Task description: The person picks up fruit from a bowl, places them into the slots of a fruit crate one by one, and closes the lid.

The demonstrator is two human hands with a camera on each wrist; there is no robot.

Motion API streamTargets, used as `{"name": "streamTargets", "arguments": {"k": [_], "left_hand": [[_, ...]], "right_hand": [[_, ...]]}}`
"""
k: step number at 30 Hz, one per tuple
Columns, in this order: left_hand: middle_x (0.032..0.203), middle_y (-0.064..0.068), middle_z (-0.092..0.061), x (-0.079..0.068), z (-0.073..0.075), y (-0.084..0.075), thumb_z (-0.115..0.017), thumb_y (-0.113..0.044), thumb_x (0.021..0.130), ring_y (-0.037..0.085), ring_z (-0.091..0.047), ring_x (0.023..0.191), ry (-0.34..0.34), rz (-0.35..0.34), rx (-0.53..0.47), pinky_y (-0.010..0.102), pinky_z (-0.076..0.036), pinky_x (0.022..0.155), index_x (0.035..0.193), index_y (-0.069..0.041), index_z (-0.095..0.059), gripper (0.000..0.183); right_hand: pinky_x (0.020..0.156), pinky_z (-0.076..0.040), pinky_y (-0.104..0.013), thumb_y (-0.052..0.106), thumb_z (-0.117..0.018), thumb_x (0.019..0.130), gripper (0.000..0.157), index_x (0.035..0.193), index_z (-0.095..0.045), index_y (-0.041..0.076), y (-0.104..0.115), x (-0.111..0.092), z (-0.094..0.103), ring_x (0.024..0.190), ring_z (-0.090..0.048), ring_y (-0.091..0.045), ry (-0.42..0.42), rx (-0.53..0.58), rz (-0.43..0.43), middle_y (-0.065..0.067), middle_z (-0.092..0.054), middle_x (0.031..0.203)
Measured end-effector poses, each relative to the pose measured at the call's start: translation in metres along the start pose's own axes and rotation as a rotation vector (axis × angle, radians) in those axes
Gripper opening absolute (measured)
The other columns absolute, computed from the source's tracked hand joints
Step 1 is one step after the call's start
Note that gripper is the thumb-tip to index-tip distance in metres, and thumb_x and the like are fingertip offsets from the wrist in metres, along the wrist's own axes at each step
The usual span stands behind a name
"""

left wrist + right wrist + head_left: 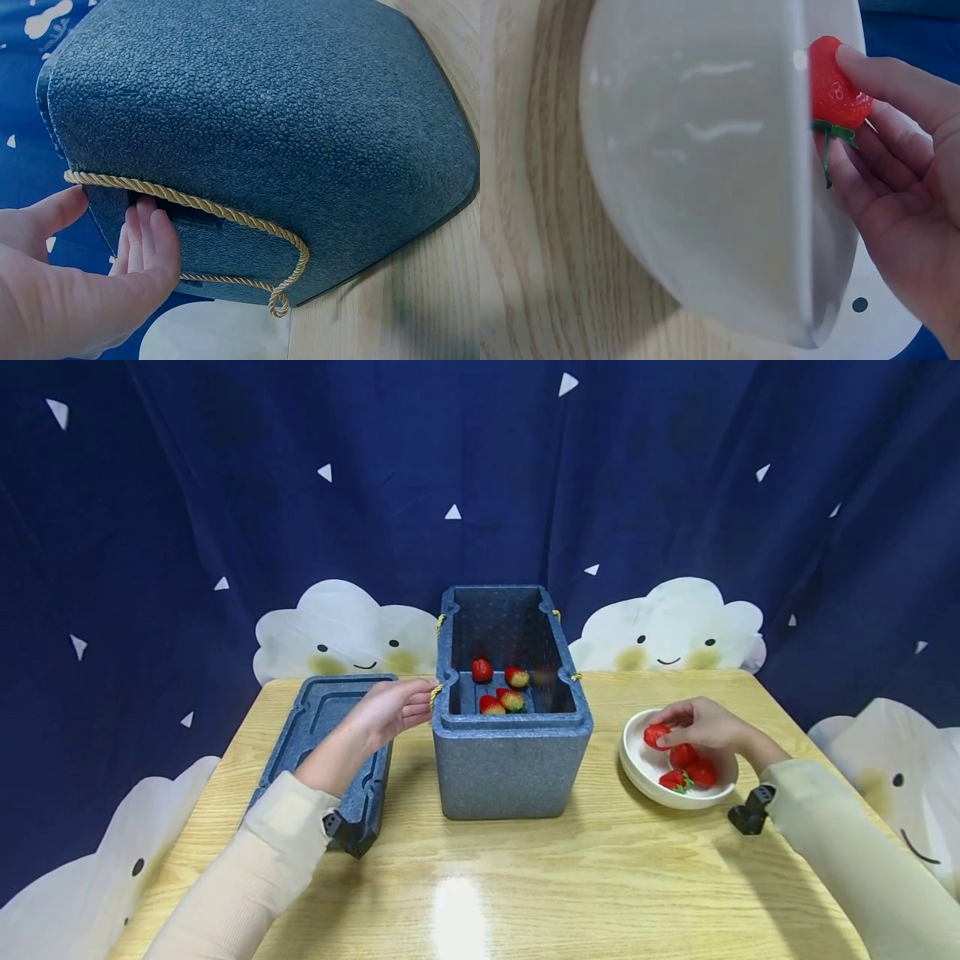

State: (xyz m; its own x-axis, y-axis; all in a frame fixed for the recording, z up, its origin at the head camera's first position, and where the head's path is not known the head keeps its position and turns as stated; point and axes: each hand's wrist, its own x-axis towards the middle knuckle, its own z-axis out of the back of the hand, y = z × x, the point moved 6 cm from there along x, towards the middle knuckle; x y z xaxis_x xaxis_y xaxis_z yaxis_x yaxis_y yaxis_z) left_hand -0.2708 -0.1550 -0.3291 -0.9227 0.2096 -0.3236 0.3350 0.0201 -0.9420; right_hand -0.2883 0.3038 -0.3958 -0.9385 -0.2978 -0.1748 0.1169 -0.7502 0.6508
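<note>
In the head view, my right hand [701,724] pinches a red strawberry [656,737] between thumb and fingers over a white bowl [632,768]. The right wrist view shows the thumb on the held strawberry [836,86], its green stem hanging down beside the bowl's rim. Several more strawberries [701,772] lie in the bowl. My left hand [393,706] is at the left side of a speckled blue-grey foam box [513,772], its fingertips at a recess beside a gold cord [195,201]. Inside the box are several red and pale-yellow strawberries [510,699].
A matching blue-grey lid [318,714] lies on the wooden table [525,885] to the left, partly under my left forearm. Behind the table hangs a dark blue curtain [480,460] with white triangles and smiling clouds.
</note>
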Motion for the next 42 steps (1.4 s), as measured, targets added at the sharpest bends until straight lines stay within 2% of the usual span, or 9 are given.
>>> {"name": "streamTargets", "arguments": {"k": [14,21,27,34,38,42], "left_hand": [[0.086,-0.006,-0.065,0.0,0.0,-0.001,-0.057,-0.019,0.096,0.002,-0.065,0.078,-0.008,0.008,0.012,0.019,-0.058,0.081,0.134,0.002,-0.046,0.045],[0.087,-0.005,-0.063,0.001,0.0,0.002,-0.057,-0.019,0.095,0.003,-0.064,0.079,-0.01,0.019,0.009,0.021,-0.058,0.085,0.135,0.001,-0.045,0.046],[0.089,-0.005,-0.063,0.001,0.001,0.001,-0.056,-0.019,0.096,0.002,-0.064,0.079,-0.017,0.018,0.018,0.024,-0.056,0.091,0.137,0.001,-0.043,0.048],[0.087,-0.007,-0.065,0.0,0.0,0.0,-0.054,-0.018,0.097,0.001,-0.065,0.08,0.006,0.004,0.01,0.018,-0.058,0.081,0.137,0.002,-0.045,0.046],[0.087,-0.007,-0.065,0.0,0.0,-0.001,-0.053,-0.017,0.097,0.001,-0.065,0.08,0.014,-0.003,0.011,0.017,-0.058,0.08,0.137,0.003,-0.044,0.046],[0.084,-0.007,-0.066,0.0,-0.001,-0.001,-0.053,-0.017,0.097,0.001,-0.066,0.078,0.014,-0.002,0.001,0.017,-0.058,0.078,0.137,0.003,-0.045,0.045]], "right_hand": [[0.075,-0.053,-0.017,0.021,-0.073,0.084,0.039,0.117,-0.065,0.003,0.008,-0.004,0.009,0.084,-0.062,-0.007,-0.07,-0.001,-0.023,-0.014,-0.07,0.108],[0.079,-0.05,-0.01,0.021,-0.075,0.083,0.041,0.116,-0.065,0.001,0.017,-0.006,0.015,0.086,-0.061,0.001,-0.103,0.005,0.055,-0.016,-0.07,0.11],[0.079,-0.052,-0.01,0.018,-0.075,0.083,0.041,0.118,-0.064,-0.001,0.021,-0.005,0.019,0.086,-0.063,0.002,-0.1,0.035,0.092,-0.018,-0.07,0.11],[0.078,-0.053,-0.01,0.018,-0.076,0.082,0.043,0.118,-0.064,-0.002,0.031,-0.004,0.025,0.085,-0.065,0.002,-0.106,0.038,0.101,-0.019,-0.07,0.11],[0.077,-0.053,-0.01,0.018,-0.075,0.083,0.043,0.12,-0.063,-0.001,0.039,-0.002,0.029,0.085,-0.064,0.002,-0.105,0.02,0.105,-0.021,-0.069,0.112],[0.077,-0.053,-0.01,0.019,-0.075,0.083,0.044,0.12,-0.063,-0.001,0.047,0.001,0.034,0.084,-0.063,0.003,-0.106,0.019,0.109,-0.016,-0.07,0.11]]}}
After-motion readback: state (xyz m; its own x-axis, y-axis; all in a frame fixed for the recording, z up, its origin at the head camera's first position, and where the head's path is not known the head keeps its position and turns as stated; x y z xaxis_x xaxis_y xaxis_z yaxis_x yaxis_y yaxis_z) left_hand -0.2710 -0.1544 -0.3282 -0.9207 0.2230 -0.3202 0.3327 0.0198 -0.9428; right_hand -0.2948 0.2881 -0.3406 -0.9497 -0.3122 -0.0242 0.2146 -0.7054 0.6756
